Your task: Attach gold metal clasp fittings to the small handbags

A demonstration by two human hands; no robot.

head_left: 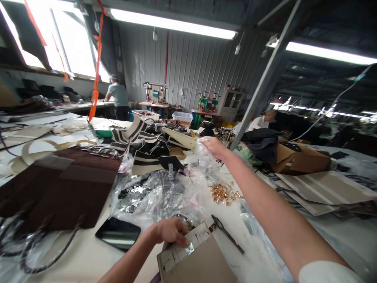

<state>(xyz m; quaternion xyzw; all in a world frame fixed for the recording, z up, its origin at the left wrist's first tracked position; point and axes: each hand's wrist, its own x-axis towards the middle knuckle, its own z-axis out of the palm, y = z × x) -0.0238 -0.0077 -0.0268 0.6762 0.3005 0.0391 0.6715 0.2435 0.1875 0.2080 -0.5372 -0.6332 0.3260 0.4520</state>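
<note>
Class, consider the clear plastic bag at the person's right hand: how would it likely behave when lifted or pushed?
The clear plastic bag would probably be floppy, since its film is crumpled into loose folds by the right hand. It may be slippery, judging by its glossy highlights. It seems unlikely to roll, having no firm round shape.

The beige panel looks matt and smooth, the plastic bag glossy and crinkled, the fittings shiny gold-toned metal, the phone glossy, the brown piece matt, perhaps suede.
</note>
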